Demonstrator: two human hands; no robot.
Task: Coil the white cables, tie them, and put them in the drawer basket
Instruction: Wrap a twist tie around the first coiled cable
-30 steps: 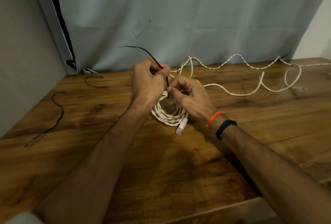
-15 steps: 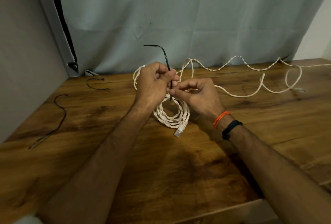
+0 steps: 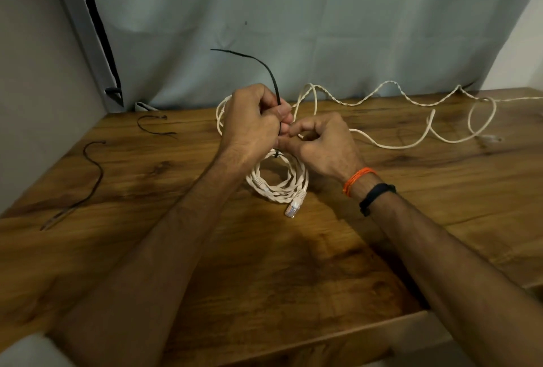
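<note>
A coiled white cable [image 3: 279, 187] with a clear plug [image 3: 293, 208] lies on the wooden table [image 3: 264, 264] under my hands. My left hand [image 3: 252, 128] grips a black cable tie [image 3: 264, 67] whose free tail curves up and to the left. My right hand [image 3: 320, 146] pinches the tie's lower part where it wraps the coil's top. A second white cable [image 3: 411, 120] lies uncoiled across the table's back right. The drawer basket is not in view.
Two spare black ties lie on the table's left, one long [image 3: 91, 172] and one short [image 3: 152, 127]. A grey cloth [image 3: 293, 28] hangs behind the table and a wall stands at the left. The table's front edge runs near the bottom right.
Both hands have risen slightly over the coil. The tie's tail now sticks up higher from my left hand, and more of the coil shows below the hands.
</note>
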